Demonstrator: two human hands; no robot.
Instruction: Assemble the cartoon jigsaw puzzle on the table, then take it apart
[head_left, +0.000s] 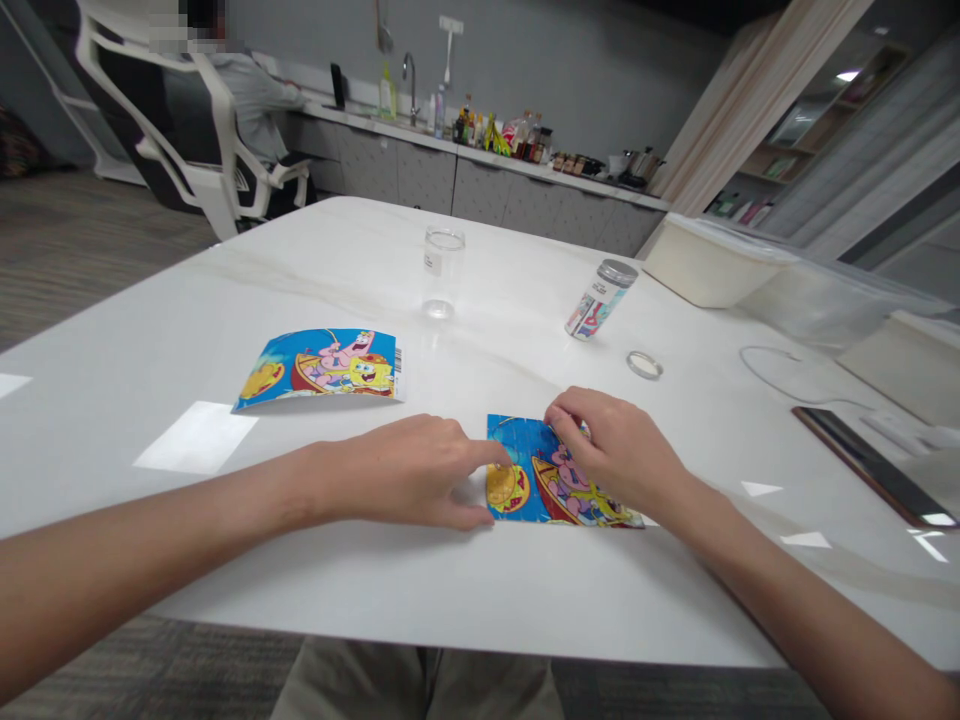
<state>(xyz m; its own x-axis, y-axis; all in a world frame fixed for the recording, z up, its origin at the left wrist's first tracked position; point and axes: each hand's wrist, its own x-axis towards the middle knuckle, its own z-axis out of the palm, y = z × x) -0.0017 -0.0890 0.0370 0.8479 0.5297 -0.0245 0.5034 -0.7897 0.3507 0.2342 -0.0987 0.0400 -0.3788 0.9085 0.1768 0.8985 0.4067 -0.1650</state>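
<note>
A small cartoon jigsaw puzzle [517,440], put together from many little pieces, lies flat near the table's front edge. My left hand [405,470] is at its left side, thumb and index finger spread, the index fingertip touching the picture. Over the upper right of the puzzle, my right hand [611,440] has its fingers bent and pressed together on the top edge. It covers part of the picture, and whatever is under the fingertips is hidden. To the left, a curled picture sheet [330,365] shows the same cartoon scene.
On the white table [225,290] stand an open clear jar [444,275] and a printed canister [601,300] with a metal lid. A round lid [644,365] lies nearby. At right are a phone [870,465], a white cable [787,385] and plastic bins [712,265]. Another person [251,105] sits behind.
</note>
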